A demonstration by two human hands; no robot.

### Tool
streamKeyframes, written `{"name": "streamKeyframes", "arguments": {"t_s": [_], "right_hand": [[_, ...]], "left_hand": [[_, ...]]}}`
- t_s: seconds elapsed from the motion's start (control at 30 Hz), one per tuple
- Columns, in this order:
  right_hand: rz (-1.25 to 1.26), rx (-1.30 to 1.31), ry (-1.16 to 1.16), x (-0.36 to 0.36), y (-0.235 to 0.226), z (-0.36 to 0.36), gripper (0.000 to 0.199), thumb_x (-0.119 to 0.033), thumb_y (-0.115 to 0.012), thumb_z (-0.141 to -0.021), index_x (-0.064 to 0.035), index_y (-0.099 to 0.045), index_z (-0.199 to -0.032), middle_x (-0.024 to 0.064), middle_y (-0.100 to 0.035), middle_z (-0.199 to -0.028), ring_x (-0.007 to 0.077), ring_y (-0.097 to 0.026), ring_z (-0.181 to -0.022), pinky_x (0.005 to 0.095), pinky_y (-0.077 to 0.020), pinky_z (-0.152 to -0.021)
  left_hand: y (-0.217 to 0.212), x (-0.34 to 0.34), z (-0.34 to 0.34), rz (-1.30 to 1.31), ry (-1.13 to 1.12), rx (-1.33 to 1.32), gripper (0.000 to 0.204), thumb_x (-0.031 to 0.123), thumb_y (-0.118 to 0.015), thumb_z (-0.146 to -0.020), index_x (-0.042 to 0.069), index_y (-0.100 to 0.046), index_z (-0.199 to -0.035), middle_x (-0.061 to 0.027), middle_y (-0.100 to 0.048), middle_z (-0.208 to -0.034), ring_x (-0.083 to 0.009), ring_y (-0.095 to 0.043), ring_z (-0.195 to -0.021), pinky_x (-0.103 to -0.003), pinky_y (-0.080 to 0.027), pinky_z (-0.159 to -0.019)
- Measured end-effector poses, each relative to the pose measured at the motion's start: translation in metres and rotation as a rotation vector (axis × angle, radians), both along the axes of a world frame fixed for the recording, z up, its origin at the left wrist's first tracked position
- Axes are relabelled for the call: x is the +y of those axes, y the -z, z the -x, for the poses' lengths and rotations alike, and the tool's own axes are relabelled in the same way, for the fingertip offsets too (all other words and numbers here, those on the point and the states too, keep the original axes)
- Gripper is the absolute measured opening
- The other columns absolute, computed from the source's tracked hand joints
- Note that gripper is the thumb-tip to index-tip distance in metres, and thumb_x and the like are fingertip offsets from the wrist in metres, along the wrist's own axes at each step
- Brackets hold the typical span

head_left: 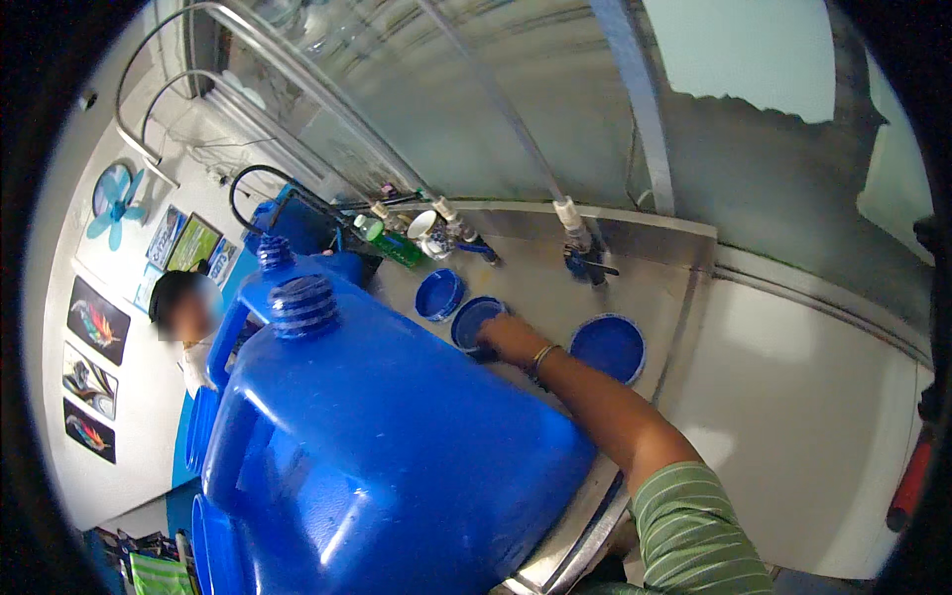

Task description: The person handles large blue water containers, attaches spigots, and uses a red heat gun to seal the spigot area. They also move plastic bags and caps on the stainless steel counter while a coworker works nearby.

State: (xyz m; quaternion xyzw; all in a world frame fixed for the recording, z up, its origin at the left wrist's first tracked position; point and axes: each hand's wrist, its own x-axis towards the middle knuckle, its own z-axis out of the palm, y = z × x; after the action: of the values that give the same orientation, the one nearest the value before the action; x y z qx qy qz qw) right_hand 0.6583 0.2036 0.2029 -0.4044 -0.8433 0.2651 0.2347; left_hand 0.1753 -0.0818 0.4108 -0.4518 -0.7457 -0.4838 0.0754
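My right hand (512, 340) reaches down from the lower right, fingers bent over the near rim of a shallow round blue lid (470, 324). It seems to grip that lid, though the fingertips are partly hidden. A second blue lid (438, 295) lies just left of it, and a larger blue lid (608, 347) sits to the right, beside my wrist. A big blue plastic jug (397, 436) with a threaded neck and a side handle fills the near left, its body close to my hand. My left hand does not show.
Metal taps (585, 260) line the back of the steel counter (645, 288). A green bottle (395, 244) and a white cup (426, 230) stand near them. More blue jugs (275, 253) crowd the left. Farther left is another person (188, 317).
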Motion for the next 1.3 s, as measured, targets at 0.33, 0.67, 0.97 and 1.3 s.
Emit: {"name": "streamKeyframes", "arguments": {"t_s": [0.33,0.67,0.97,1.3], "right_hand": [[0.663,1.275,0.037,-0.01,-0.014,-0.005,0.048,-0.033,-0.051,-0.097,-0.0074,-0.043,-0.137,0.0045,-0.055,-0.125,0.0228,-0.053,-0.109,0.04,-0.0448,-0.089],[0.622,1.275,0.154,-0.03,0.023,-0.039,0.053,-0.039,-0.044,-0.097,-0.0058,-0.042,-0.137,0.0074,-0.052,-0.129,0.0236,-0.049,-0.116,0.0416,-0.0394,-0.095],[0.472,1.342,0.305,-0.08,0.022,-0.093,0.057,-0.046,-0.039,-0.098,-0.0043,-0.041,-0.138,0.01,-0.049,-0.134,0.0242,-0.045,-0.122,0.043,-0.0346,-0.101],[-0.182,1.087,0.46,-0.271,-0.127,-0.095,0.065,-0.053,-0.035,-0.097,-0.0035,-0.039,-0.139,0.0153,-0.041,-0.142,0.0264,-0.037,-0.132,0.0435,-0.0238,-0.109]], "left_hand": [[0.056,-0.045,-0.045,-0.082,0.016,-0.035,0.109,0.058,-0.066,-0.074,0.004,-0.006,-0.148,-0.0153,-0.019,-0.151,-0.0309,-0.026,-0.137,-0.045,-0.021,-0.113],[0.138,-0.043,-0.11,-0.111,0.119,-0.124,0.117,0.062,-0.069,-0.07,0.004,-0.005,-0.148,-0.0163,-0.018,-0.152,-0.0318,-0.024,-0.138,-0.045,-0.021,-0.114],[0.189,-0.004,-0.143,-0.167,0.323,-0.176,0.123,0.065,-0.072,-0.067,0.003,-0.003,-0.149,-0.0173,-0.017,-0.152,-0.0326,-0.023,-0.139,-0.046,-0.02,-0.114],[0.259,0.024,-0.078,0.049,0.861,-0.273,0.148,0.039,-0.094,-0.047,0.001,0.007,-0.148,-0.0233,-0.01,-0.153,-0.0366,-0.019,-0.14,-0.044,-0.02,-0.114]]}}
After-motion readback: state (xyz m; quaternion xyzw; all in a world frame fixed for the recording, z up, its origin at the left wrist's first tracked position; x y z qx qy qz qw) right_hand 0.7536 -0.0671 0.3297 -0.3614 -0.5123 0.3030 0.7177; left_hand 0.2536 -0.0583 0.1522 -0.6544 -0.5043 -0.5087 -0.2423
